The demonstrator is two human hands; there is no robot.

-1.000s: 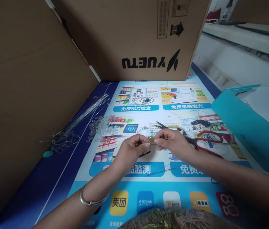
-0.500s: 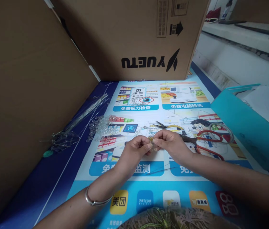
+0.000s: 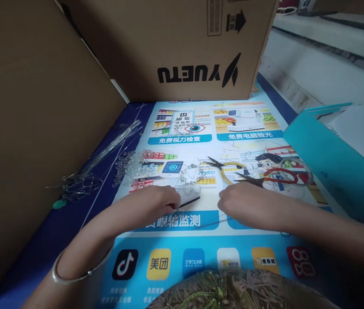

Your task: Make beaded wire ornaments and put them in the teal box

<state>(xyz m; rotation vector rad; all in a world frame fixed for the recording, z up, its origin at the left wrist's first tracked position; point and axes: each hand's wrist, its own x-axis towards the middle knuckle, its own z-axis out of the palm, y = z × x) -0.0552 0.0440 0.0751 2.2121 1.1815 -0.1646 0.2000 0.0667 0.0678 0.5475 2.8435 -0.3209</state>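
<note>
Can see beaded wire [image 3: 191,183] just left of pliers [image 3: 222,165]. Cannot tell any hold in closely curled fingers [image 3: 172,197] of left hand [image 3: 156,201] and right hand [image 3: 240,199]. Could scatter loose beads [image 3: 133,168], farther left, by careless brushing.

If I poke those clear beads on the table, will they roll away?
The beads would probably scatter, since they look rounded and lie loose in a pile. Their shiny surfaces suggest they may feel slippery. Each is probably light, being so small.

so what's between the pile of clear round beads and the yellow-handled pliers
In the head view, a loose ring of clear beads and thin wire lies between the bead pile and the yellow-handled pliers.
</note>
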